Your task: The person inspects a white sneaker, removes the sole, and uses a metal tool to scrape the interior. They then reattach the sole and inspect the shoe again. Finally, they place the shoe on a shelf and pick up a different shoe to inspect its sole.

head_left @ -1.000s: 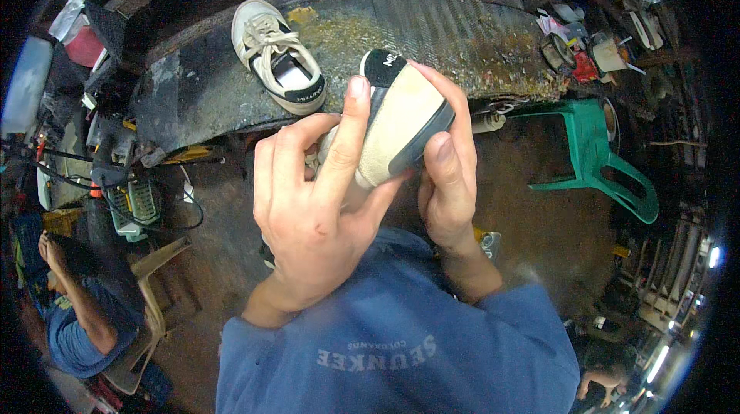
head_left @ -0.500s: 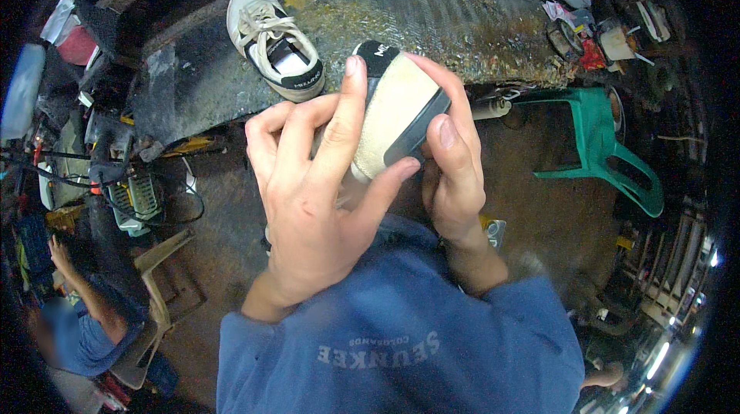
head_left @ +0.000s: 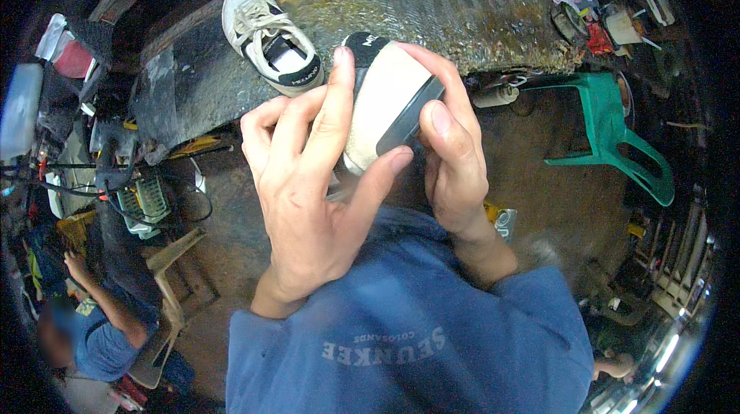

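Observation:
Between my two hands is a sneaker (head_left: 389,94), heel end up, showing a thick cream midsole, a dark grey strip of outsole and a black heel patch. My left hand (head_left: 304,175) wraps its left side, index finger up along the heel and thumb under the grey strip. On the other side, my right hand (head_left: 455,148) has its index finger curved over the top edge and its thumb near the strip. A matching sneaker (head_left: 271,40), off-white with black trim and loosely tied laces, rests upright on the workbench (head_left: 432,5). Most of the held shoe's upper is hidden.
A green plastic chair (head_left: 597,125) lies tipped to the right of the bench. Tools and scraps (head_left: 590,25) crowd the bench's right end. At lower left, another person (head_left: 112,329) sits by a beige chair (head_left: 171,283). A pale green basket (head_left: 146,202) stands among cables.
My hands and the held sneaker have shifted slightly left and up in the picture, the grip unchanged. The other person's raised arm has lowered a little.

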Motion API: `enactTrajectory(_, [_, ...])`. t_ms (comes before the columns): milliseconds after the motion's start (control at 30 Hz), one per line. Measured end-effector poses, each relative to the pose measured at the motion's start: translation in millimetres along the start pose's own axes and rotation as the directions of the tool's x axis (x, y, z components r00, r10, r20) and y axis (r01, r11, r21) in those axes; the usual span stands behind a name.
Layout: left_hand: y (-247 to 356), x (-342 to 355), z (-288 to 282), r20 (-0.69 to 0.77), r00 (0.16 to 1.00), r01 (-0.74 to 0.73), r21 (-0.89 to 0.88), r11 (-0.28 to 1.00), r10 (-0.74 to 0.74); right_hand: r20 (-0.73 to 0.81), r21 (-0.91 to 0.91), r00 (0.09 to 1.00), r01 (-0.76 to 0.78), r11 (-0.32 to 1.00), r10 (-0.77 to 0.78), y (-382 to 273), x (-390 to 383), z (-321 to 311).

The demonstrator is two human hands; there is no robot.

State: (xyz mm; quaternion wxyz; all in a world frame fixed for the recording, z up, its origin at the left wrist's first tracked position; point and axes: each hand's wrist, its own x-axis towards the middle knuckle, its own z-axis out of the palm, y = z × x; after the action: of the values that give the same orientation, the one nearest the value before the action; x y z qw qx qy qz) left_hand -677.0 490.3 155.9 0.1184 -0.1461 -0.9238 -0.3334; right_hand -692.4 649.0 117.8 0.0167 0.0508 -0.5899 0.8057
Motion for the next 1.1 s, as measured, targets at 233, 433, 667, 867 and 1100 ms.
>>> enactTrajectory(233, [-7.0, -1.0, 5.5, -0.013, 1.0, 0.015, -0.051, 0.999, -0.016, 0.014, -0.11, 1.0, -0.006, 0.994, 0.008, 1.5, -1.2, -3.7])
enactTrajectory(433, [-30.9, 0.9, 17.3, -0.028, 0.994, 0.074, -0.494, 0.866, -0.101, 0.072, -0.217, 0.987, 0.155, 0.964, -0.143, 1.6, 7.8, -14.1])
enactTrajectory(667, [-43.4, -6.1, 28.2, 0.134, 0.957, 0.263, -0.777, 0.572, -0.258, 0.045, -0.203, 0.996, 0.081, 0.976, -0.074, 7.6, 7.8, -14.0])
enactTrajectory(867, [-58.6, -16.3, 44.5, 0.226, 0.901, 0.317, -0.925, 0.207, -0.371, 0.061, -0.17, 0.996, -0.058, 0.984, 0.069, 17.6, 4.7, -18.7])
enactTrajectory(1100, [-71.0, -39.4, 65.4, 0.203, 0.838, 0.322, -0.933, 0.158, -0.506, 0.107, -0.161, 0.983, -0.129, 0.978, 0.147, 37.4, -4.0, -25.1])
